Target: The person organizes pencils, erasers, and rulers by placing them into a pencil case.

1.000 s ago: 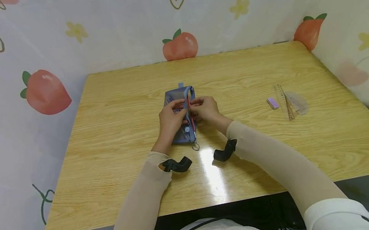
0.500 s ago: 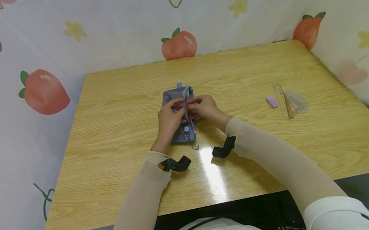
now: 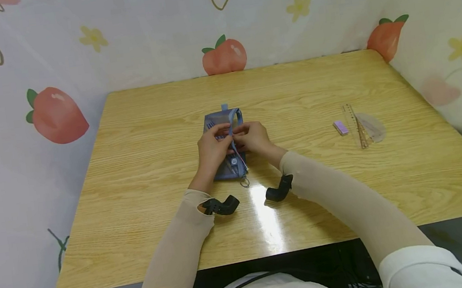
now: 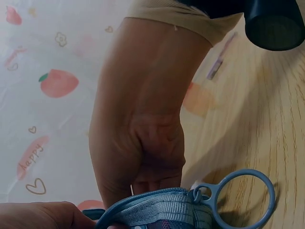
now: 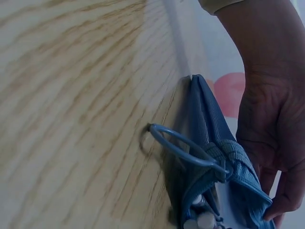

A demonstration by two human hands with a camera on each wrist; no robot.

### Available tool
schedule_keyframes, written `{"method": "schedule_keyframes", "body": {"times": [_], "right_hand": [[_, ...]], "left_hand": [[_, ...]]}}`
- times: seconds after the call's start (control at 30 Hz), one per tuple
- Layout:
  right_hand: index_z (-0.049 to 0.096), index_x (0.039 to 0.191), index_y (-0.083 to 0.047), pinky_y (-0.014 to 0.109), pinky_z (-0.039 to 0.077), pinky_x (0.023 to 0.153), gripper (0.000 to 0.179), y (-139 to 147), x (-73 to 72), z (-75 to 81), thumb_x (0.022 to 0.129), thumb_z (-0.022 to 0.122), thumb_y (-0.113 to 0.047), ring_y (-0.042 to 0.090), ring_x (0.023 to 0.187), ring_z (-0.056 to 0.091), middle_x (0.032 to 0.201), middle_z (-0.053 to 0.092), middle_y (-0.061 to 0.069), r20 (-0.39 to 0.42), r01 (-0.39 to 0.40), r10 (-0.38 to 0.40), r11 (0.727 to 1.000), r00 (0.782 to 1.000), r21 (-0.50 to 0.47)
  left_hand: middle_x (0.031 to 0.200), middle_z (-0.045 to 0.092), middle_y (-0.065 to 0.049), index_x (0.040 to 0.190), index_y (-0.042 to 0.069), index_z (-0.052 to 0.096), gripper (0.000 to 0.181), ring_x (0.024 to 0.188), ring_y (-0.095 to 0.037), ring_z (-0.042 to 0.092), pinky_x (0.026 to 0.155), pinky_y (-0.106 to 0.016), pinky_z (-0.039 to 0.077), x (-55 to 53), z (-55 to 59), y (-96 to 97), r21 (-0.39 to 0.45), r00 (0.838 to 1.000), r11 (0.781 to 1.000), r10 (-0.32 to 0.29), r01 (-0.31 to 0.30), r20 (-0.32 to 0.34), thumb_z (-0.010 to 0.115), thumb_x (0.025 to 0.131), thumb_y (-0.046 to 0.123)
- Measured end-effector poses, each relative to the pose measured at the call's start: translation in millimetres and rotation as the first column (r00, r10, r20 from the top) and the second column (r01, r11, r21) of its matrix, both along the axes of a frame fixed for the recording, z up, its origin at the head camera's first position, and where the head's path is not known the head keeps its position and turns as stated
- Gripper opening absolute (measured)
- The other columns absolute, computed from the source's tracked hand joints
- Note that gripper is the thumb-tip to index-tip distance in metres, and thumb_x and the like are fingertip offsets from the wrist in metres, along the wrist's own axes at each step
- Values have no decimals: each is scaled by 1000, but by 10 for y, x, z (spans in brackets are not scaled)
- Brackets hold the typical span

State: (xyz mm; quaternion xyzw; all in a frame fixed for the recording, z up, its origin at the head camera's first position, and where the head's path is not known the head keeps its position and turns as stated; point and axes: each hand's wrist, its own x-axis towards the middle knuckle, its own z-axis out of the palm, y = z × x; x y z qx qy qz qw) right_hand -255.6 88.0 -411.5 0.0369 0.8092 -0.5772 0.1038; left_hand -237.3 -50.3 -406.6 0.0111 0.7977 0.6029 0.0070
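Observation:
A blue see-through pencil case lies on the table, with pens showing through its side. My left hand grips its zippered edge between thumb and fingers. Facing it, my right hand pinches the opposite edge of the opening, fingertips close to the left ones. From the left wrist, the right hand is seen behind the case's zipper band, with a blue ring hanging at the end. In the right wrist view, rounded pen ends show inside the opening, beside the left hand.
To the right on the wooden table lie a purple eraser, a clear ruler and a clear protractor. A printed cloth stands behind the table's far edge.
My right hand has shifted slightly left towards the left hand, and the case's opening has narrowed around the fingertips. Less of the red item inside shows. The left hand stays on its edge.

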Motion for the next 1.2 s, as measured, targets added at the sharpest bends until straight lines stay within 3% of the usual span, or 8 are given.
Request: {"method": "schedule_keyframes", "body": {"times": [0.2, 0.43, 0.67, 0.9, 1.2], "right_hand": [[70, 113, 1, 28, 63, 70, 24, 103, 67, 54, 92, 67, -11, 26, 84, 71, 105, 71, 19, -58, -80, 92, 980, 994, 182], [70, 109, 4, 27, 63, 65, 22, 108, 100, 67, 90, 67, -5, 23, 78, 70, 99, 71, 20, -74, -165, 186, 959, 980, 230], [74, 101, 2, 26, 57, 69, 20, 32, 55, 39, 86, 69, -9, 23, 83, 68, 93, 74, 16, -142, -162, 230, 912, 963, 376], [74, 105, 3, 23, 58, 68, 23, -3, 34, 35, 87, 65, -9, 25, 86, 70, 98, 74, 18, -110, -131, 176, 933, 978, 335], [70, 112, 6, 26, 63, 62, 28, -46, 82, 64, 92, 56, -6, 31, 81, 73, 102, 72, 22, -90, -93, 110, 980, 990, 177]], "left_hand": [[113, 68, -14, 125, 7, 66, 37, 85, -26, 70, 58, -25, 63, 1, 24, -15, -35, 1000, 999, 2, -2, -3, 62, 89, 3], [112, 68, -13, 125, 8, 66, 38, 84, -25, 70, 58, -27, 63, -17, 29, -23, -43, 1000, 999, 4, -5, -10, 61, 88, 3], [113, 68, -13, 125, 8, 67, 37, 86, -26, 70, 58, -25, 63, 9, 12, -16, -41, 1000, 999, 8, -8, 4, 61, 89, 4], [114, 68, -15, 126, 8, 66, 37, 91, -27, 71, 59, -24, 63, 14, -3, -6, -45, 1000, 999, 12, -12, 2, 61, 89, 3], [116, 68, -16, 126, 7, 66, 35, 95, -28, 71, 58, -23, 62, -2, -2, -16, -41, 1000, 999, 17, -17, -5, 65, 91, 6]]}}
